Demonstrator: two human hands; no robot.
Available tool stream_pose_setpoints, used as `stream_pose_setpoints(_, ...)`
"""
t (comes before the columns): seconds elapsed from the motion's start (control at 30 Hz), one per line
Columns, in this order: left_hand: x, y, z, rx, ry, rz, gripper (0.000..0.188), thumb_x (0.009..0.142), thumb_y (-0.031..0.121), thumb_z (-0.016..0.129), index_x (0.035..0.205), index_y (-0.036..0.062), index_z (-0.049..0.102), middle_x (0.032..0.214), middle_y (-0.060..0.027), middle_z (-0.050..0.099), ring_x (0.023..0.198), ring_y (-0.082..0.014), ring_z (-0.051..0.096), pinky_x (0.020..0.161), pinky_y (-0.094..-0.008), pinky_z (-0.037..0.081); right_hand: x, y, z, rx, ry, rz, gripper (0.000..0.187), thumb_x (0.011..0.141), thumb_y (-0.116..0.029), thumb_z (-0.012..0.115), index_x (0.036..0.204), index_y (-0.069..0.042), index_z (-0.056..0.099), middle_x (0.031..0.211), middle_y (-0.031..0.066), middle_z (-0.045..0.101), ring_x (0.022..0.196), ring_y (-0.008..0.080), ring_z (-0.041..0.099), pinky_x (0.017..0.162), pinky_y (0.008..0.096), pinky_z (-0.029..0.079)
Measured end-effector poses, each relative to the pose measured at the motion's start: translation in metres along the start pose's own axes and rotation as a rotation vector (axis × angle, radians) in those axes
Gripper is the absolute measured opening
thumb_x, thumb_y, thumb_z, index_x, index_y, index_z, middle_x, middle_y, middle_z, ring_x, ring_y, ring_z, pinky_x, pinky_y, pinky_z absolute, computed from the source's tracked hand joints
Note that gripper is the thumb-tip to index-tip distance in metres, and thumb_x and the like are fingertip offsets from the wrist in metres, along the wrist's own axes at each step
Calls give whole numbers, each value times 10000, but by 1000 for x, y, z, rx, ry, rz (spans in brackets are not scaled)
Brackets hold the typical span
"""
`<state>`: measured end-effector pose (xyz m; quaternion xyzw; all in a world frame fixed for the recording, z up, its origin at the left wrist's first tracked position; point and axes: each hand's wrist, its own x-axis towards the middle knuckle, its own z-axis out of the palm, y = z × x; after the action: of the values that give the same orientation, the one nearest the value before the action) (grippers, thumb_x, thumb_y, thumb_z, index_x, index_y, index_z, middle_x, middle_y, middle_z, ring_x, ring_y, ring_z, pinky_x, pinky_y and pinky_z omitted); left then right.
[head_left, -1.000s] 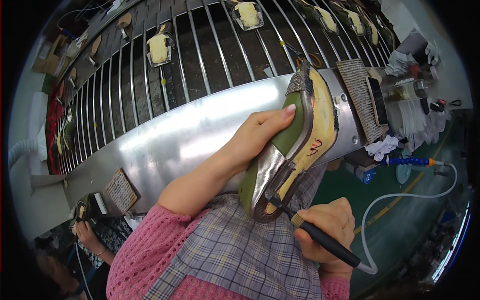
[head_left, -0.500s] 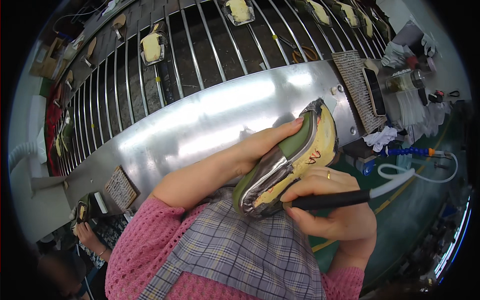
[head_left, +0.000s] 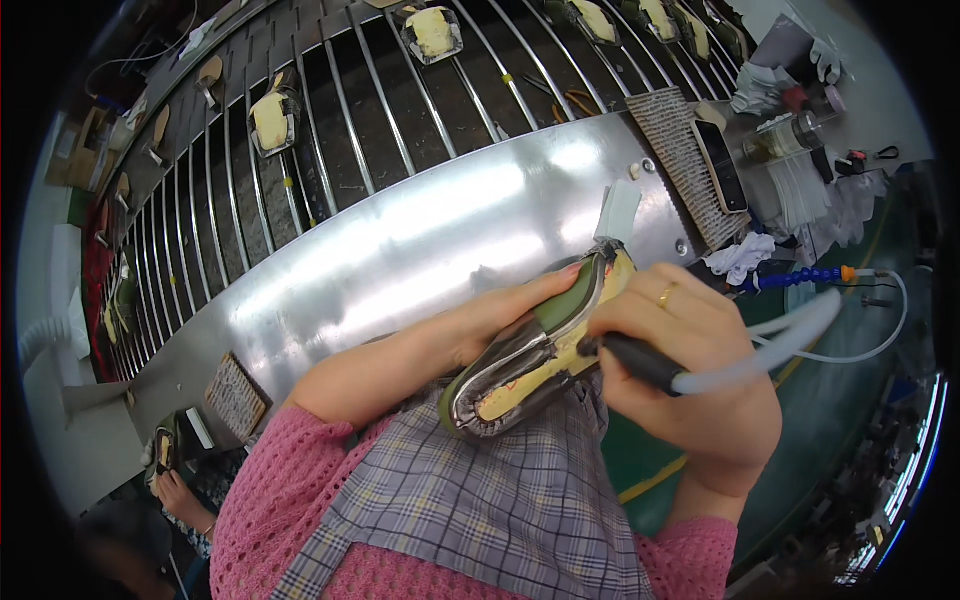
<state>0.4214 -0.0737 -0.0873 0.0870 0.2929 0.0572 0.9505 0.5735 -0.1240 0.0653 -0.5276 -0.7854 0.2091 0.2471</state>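
Note:
My left hand (head_left: 515, 310) is closed around the side of a green and dark shoe (head_left: 568, 308), held sole up and tilted above my lap. Its cream underside (head_left: 515, 395) faces me, with small red marks on it and dark edges folded over its rim. In my right hand (head_left: 695, 350) is a black-handled tool (head_left: 640, 362) trailing a white hose (head_left: 805, 330). The tool's tip is at the inner edge of the sole, near the middle; my fingers hide the sole's far part.
A metal ledge (head_left: 400, 235) borders rollers (head_left: 370, 110) carrying several upturned shoes (head_left: 433, 32). A white block (head_left: 618, 212) lies by the shoe's far end. At right are a ridged pad (head_left: 680, 150) and a phone (head_left: 720, 165). Another person's hand (head_left: 178, 495) is at lower left.
My right hand has moved the tool up along the sole, from near its close end to its middle. The shoe has shifted slightly left and down, uncovering more of the white block.

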Motion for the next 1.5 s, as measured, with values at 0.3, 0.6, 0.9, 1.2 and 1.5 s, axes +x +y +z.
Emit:
stream_pose_setpoints(0.3, -2, 14, -8, 141, -154, 308, 488, 1000, 385, 434, 1205, -39, 561, 1056, -137, 671, 897, -164, 675, 789, -279, 559, -21, 54, 9, 719, 583, 533, 87, 877, -56, 647, 921, 19, 651, 746, 38, 624, 635, 71, 547, 575, 192, 419)
stream_pose_setpoints(0.6, -3, 26, -38, 228, -140, 399, 642, 925, 461, 542, 1337, -22, 442, 1225, -197, 596, 1028, -269, 649, 870, -374, 551, -35, 25, 22, 205, 355, -201, 228, 724, 30, 737, 934, 26, 649, 779, 104, 655, 604, 216, 595, 567, 303, 485)
stream_pose_setpoints(0.9, 4, 42, -49, -137, 33, 481, 577, 969, 523, 417, 1314, 68, 498, 1124, -144, 653, 922, -230, 684, 754, -350, 594, -33, 163, 49, 747, 911, 600, 219, 953, -214, 589, 970, 4, 594, 829, 45, 592, 736, 107, 546, 634, 241, 447)
stream_pose_setpoints(1.2, 53, 60, -12, -86, -128, 500, 742, 918, 671, 355, 1300, 56, 520, 1120, -136, 654, 888, -192, 683, 713, -285, 582, -18, 209, 93, 634, 771, 797, 313, 973, -280, 554, 990, 30, 589, 860, 85, 624, 774, 121, 603, 673, 243, 496)
stream_pose_setpoints(1.5, 105, 56, -6, -177, -212, 352, 783, 908, 694, 316, 1423, 107, 379, 1290, -251, 520, 803, -239, 696, 618, -288, 598, -41, 158, 60, 712, 901, 529, 220, 1005, -209, 464, 984, 10, 474, 957, 130, 580, 791, 144, 609, 624, 300, 610)
